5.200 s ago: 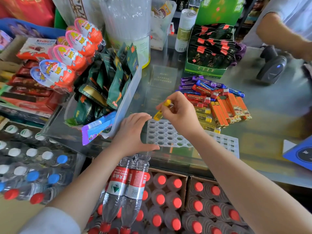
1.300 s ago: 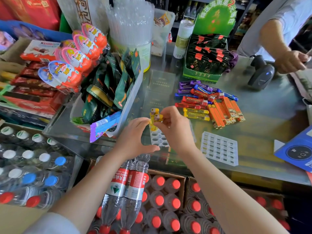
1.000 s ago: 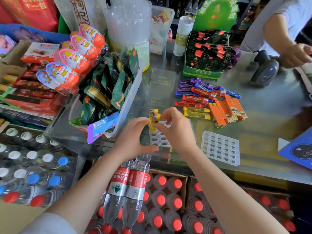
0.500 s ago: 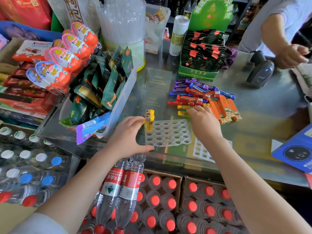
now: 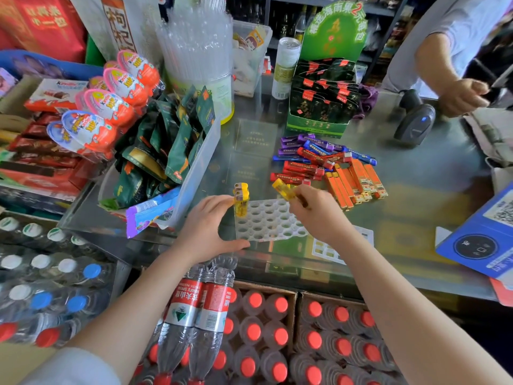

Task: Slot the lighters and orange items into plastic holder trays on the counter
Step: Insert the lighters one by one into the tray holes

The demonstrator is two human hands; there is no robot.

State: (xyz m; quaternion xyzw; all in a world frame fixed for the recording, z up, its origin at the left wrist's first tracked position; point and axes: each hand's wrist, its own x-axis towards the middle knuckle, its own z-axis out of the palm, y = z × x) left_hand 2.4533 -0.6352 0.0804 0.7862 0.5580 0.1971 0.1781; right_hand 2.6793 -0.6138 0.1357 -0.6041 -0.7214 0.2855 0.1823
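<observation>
the right hand (image 5: 319, 215) pinches a yellow lighter (image 5: 284, 191) tilted toward ten o'clock, which may jam in the tray (image 5: 273, 222) the left hand (image 5: 206, 226) grips.

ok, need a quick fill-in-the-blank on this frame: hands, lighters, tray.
1. The right hand pinches a ____ lighter.
2. Two lighters stand in the round-hole tray's far-____ corner.
3. The left hand holds that tray's ____ edge.

Missing: yellow; left; left
</observation>
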